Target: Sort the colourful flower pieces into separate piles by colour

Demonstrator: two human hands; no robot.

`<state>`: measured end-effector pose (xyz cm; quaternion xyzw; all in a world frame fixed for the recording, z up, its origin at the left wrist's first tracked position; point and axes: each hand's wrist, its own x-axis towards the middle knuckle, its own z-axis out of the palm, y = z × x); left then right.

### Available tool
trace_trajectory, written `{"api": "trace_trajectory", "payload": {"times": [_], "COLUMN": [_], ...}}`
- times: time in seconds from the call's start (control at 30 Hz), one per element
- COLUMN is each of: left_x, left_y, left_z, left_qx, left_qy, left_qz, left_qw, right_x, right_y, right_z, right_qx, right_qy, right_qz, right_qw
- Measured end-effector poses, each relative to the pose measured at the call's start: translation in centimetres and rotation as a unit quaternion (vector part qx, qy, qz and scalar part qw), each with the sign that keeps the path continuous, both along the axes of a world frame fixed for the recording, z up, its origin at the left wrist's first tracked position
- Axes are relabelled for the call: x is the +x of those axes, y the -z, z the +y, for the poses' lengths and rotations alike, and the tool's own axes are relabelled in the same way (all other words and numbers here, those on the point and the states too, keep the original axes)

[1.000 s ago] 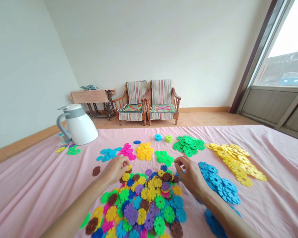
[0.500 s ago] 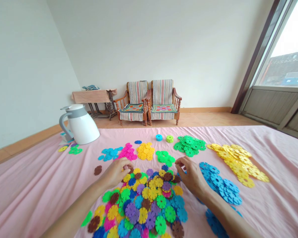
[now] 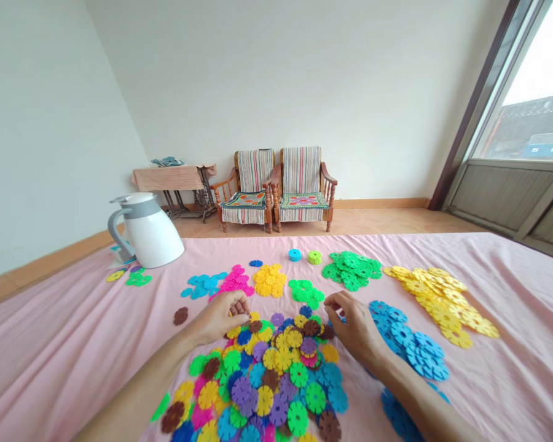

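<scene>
A mixed heap of flower-shaped plastic discs [image 3: 270, 368] in several colours lies in front of me on the pink cloth. My left hand [image 3: 228, 313] is at the heap's far left edge, palm turned inward. Its fingers are loosely curled, the thumb stands apart, and I see nothing in it. At the far right edge is my right hand [image 3: 350, 316], fingers bent and thumb apart, with no disc visible in its grip. A bit of blue shows beneath that hand. Green discs [image 3: 306, 291] lie between and beyond the hands. Blue discs [image 3: 408, 341] are to the right.
Sorted groups of pink discs [image 3: 236, 281], yellow discs [image 3: 270, 280] and dark green discs [image 3: 351, 270] lie farther back. Larger yellow discs [image 3: 442, 304] spread at the right. A white jug [image 3: 152, 236] stands at the left. Two chairs [image 3: 301, 184] are by the wall.
My left hand has turned and opened slightly, showing more of its palm and curled fingers. My right hand has stayed almost still, and the discs look the same.
</scene>
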<state>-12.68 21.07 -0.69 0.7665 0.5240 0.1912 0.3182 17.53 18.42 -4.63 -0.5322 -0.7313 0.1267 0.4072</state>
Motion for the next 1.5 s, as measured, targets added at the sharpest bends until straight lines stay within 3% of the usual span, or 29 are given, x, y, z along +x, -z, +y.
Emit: {"api": "trace_trajectory", "payload": {"times": [0.1,0.2,0.33,0.5,0.6,0.7,0.83,0.93,1.0,1.1,1.2,1.33,1.5], "left_x": [0.5,0.9,1.1,0.3,-2.0,-5.7,-10.7,-11.7,-10.7,-7.4,-4.4,-2.4,-2.2], "left_y": [0.1,0.4,0.2,-1.0,-1.9,-2.2,-2.0,-1.8,-1.6,-1.1,-0.5,0.0,0.2], "left_z": [-0.2,-0.5,-0.9,-1.7,-1.9,-1.8,-1.3,-1.3,-1.7,-2.6,-3.3,-3.4,-2.9], "left_qx": [-0.028,-0.008,0.013,-0.011,-0.016,0.005,0.051,0.142,0.145,0.101,0.077,0.064,0.081], "left_qy": [0.038,0.053,0.032,0.000,-0.049,-0.140,-0.249,-0.289,-0.244,-0.121,-0.044,-0.020,-0.014], "left_qz": [0.019,0.063,0.065,0.014,-0.016,-0.022,0.084,0.160,0.157,0.126,0.125,0.133,0.128], "left_qw": [0.999,0.997,0.997,1.000,0.999,0.990,0.964,0.933,0.946,0.980,0.988,0.989,0.988], "right_x": [-0.1,-0.1,0.0,0.0,0.1,0.1,0.0,0.0,0.0,0.1,0.2,0.2,0.2], "right_y": [-0.1,-0.3,-0.4,-0.2,0.0,0.1,0.0,-0.1,0.0,0.1,0.2,0.1,0.0], "right_z": [0.0,-0.1,-0.2,-0.1,0.0,0.1,0.1,0.1,0.1,0.1,0.1,0.1,0.1], "right_qx": [-0.001,-0.002,0.000,0.000,0.001,0.003,0.004,0.005,0.005,0.006,0.006,0.006,0.003], "right_qy": [0.001,0.001,0.002,0.001,-0.002,-0.005,-0.004,-0.004,-0.002,0.000,0.001,-0.003,-0.007], "right_qz": [-0.001,-0.002,0.000,0.000,-0.001,-0.002,-0.001,-0.002,-0.003,-0.002,-0.002,-0.001,0.000], "right_qw": [1.000,1.000,1.000,1.000,1.000,1.000,1.000,1.000,1.000,1.000,1.000,1.000,1.000]}}
